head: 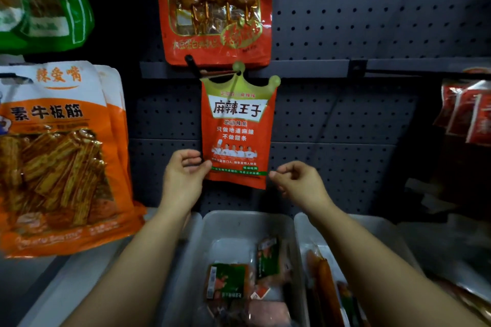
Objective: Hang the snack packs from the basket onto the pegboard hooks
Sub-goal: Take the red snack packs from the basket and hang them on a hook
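A shop's snack aisle

A dark pegboard [372,21] wall carried printed snack packs on a hook [192,66]: a red crowned pack [236,135], a skewer pack [215,8] above, orange packs [58,156] to the left. Grey bins [239,223] of more packets stood below.

We see a dim scene: the pegboard [372,21] above our hands sinks into shadow, packs left of them blur, and edges bow outward.
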Tool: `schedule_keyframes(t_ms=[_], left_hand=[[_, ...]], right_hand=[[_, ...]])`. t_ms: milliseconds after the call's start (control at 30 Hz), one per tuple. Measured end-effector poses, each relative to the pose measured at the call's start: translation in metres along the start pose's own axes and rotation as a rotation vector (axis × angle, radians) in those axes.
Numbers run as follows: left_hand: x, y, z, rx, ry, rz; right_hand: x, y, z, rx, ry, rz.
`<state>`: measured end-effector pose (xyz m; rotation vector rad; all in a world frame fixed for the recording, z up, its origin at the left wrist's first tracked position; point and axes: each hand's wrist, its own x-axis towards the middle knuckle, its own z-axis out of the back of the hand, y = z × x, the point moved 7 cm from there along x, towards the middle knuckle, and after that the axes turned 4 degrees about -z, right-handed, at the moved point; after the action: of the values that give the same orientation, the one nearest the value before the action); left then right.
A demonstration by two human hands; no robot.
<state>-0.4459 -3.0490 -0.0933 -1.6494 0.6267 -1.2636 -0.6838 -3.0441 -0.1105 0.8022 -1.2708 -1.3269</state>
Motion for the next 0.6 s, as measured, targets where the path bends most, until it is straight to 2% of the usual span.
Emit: schedule_keyframes(t_ms=[167,367,467,600], left_hand=[[-0.071,-0.025,-0.023,-0.058,0.201,-0.056],[-0.213,-0.061,-0.112,-0.122,0.582,-0.141],[-0.295,-0.067,-0.168,-0.186,0.802,-0.116],[-0.404,-0.067,-0.226,-0.250,1.057,-0.063]], right_hand=[[-0.054,-0.012,0.052,-0.028,-0.004,0.047],[-0.178,-0.041,0.184,-0.131,-0.130,0.107],[-0.252,-0.073,0.259,-0.243,-0.241,0.005],[-0.348,-0.127,0.343,-0.246,-0.408,-0.173]])
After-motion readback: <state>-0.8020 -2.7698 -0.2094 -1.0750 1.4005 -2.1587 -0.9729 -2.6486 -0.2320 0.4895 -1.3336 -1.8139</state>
